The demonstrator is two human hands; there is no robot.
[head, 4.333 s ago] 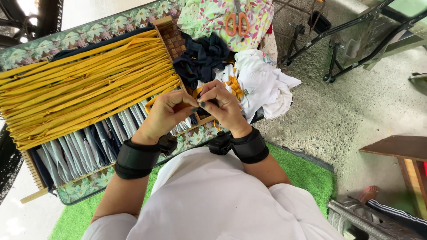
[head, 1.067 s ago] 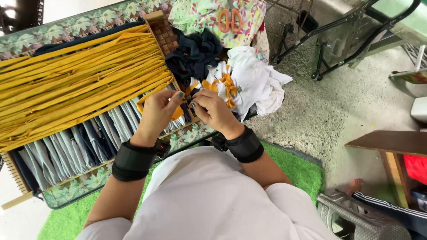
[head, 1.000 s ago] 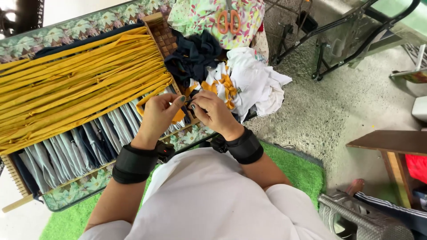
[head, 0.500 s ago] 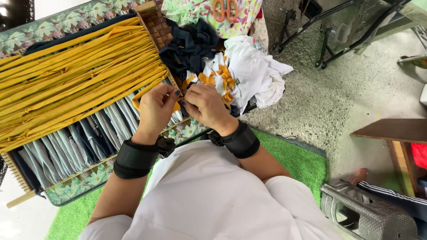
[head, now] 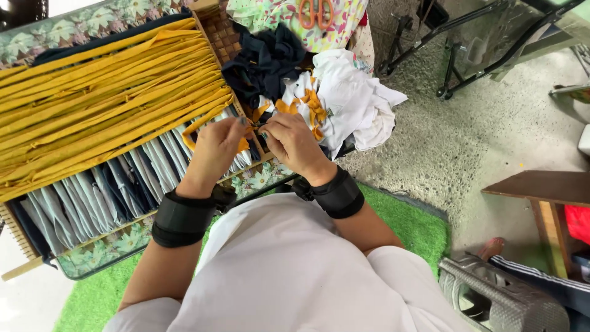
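Both hands pinch one yellow strip at the frame's right edge.

Left hand (head: 215, 147) and right hand (head: 294, 142) meet fingertip to fingertip, closed on the end of a yellow fabric strip (head: 195, 126) above the wooden frame (head: 228, 38). Yellow bands (head: 104, 98) cross grey slats (head: 92, 190). White cloth pile (head: 350, 101), navy cloth (head: 264, 61) and orange scissors (head: 316, 12) lie just beyond.

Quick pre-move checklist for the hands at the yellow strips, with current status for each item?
1. Left hand on a yellow strip: ok, its fingers pinch it.
2. Right hand meets the left at the same spot: ok.
3. What the right grip holds: cannot tell, too small.
4. Yellow strips lie flat in rows on the frame: ok.
5. Orange scissors within view: ok, lying on the floral cloth, apart from both hands.
6. White cloth pile clear of the hands: ok, beside them.
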